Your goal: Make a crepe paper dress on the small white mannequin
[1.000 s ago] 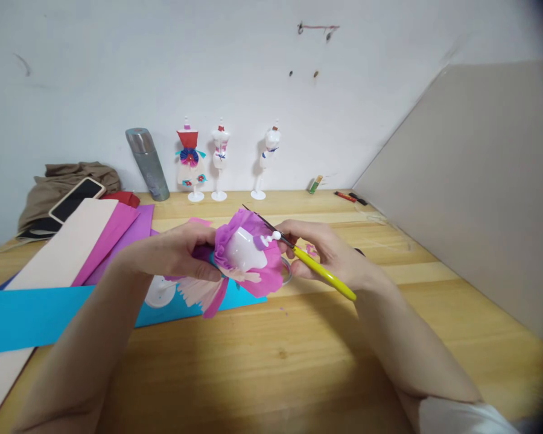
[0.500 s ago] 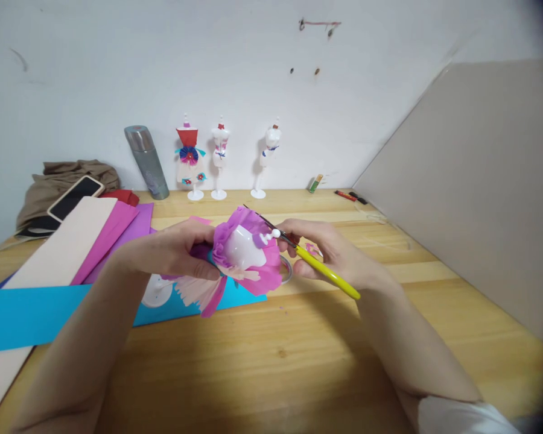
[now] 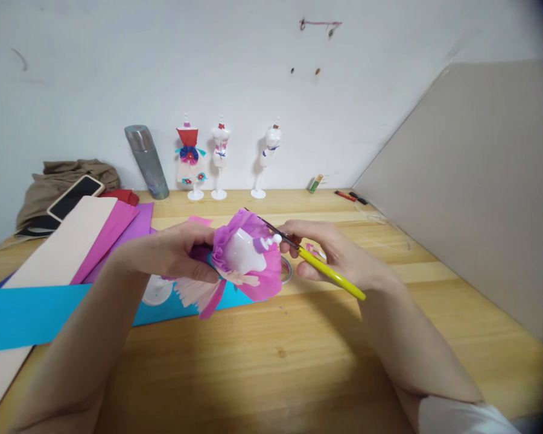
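My left hand (image 3: 185,250) is closed around a small white mannequin (image 3: 244,252), which lies tilted with its neck toward the right. Purple and pink crepe paper (image 3: 268,278) wraps its body, and a pale fringed piece (image 3: 196,289) hangs below. Yellow-handled scissors (image 3: 328,274) are in my right hand (image 3: 332,250), fingers curled about the handles. Their dark blades lie along the upper edge of the purple paper, close to the mannequin's neck. The mannequin's waist is hidden by my left fingers and the paper.
Folded crepe paper sheets, including a blue one (image 3: 36,316), cover the left of the table. Three small mannequins stand along the wall, one in a red top (image 3: 187,137), beside a grey flask (image 3: 148,163). A tape roll (image 3: 288,269) lies behind the held paper.
The scissors and my right hand have shifted slightly right and down. The mannequin has tipped a little, its neck now slightly lower and further right. My left hand keeps its grip.
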### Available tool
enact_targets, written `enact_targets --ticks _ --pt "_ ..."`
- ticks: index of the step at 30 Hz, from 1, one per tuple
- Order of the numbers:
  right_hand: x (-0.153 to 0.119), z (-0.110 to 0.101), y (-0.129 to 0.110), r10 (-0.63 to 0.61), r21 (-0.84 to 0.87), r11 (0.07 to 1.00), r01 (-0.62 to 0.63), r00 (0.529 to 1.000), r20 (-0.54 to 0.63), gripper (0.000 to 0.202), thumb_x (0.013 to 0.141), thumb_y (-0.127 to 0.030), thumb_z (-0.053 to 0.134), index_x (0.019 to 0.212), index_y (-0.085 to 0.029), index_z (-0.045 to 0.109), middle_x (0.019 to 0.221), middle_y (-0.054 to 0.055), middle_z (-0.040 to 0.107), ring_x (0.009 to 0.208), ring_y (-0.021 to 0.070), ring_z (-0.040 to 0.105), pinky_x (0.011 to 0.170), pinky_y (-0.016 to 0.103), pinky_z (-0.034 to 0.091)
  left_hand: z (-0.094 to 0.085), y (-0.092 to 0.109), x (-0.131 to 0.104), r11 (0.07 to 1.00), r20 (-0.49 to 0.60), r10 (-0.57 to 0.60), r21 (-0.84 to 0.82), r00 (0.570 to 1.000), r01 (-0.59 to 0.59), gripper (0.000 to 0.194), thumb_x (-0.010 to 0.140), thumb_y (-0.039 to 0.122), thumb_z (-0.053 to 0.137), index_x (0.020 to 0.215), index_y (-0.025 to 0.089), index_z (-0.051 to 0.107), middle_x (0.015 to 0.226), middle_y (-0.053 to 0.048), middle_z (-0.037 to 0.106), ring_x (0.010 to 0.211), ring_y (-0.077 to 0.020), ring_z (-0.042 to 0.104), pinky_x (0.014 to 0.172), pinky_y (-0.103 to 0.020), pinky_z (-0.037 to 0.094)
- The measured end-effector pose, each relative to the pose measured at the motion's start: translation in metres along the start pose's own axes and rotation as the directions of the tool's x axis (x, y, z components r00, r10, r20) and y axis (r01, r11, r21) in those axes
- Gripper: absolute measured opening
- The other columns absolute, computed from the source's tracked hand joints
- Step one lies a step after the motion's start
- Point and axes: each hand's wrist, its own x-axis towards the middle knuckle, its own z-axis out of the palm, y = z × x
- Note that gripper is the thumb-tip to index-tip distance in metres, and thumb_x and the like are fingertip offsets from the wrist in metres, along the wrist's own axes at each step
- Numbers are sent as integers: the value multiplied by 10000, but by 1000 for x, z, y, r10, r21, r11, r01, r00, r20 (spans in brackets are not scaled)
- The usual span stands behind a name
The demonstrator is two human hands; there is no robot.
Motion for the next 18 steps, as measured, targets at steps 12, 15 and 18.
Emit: enact_targets --ticks 12,15,18 --pt "-4 -3 3 18 -52 998 -18 1000 -13 505 885 -682 644 957 -182 637 835 26 614 699 151 516 667 296 449 -2 3 3 999 9 51 -20 999 -50 142 847 295 764 870 184 679 740 4 660 666 -130 581 602 -205 495" --pt "-2 -1 2 19 -35 999 -19 1000 -4 516 889 -685 637 979 -177 634 849 27 614 699 146 514 662 286 446 -2 -1 1 999 36 19 -44 999 -17 173 859 324 755 920 177 687 789 -10 688 690 -141 606 605 -206 506" --pt "0 1 2 -21 1 1000 21 1000 -9 518 881 -680 656 985 -173 630 867 26 613 704 140 508 685 285 454 -2 -5 -1 994 85 -39 -98 996 47 240 883 382 733 985 169 690 839 -35 713 700 -154 625 623 -226 531"
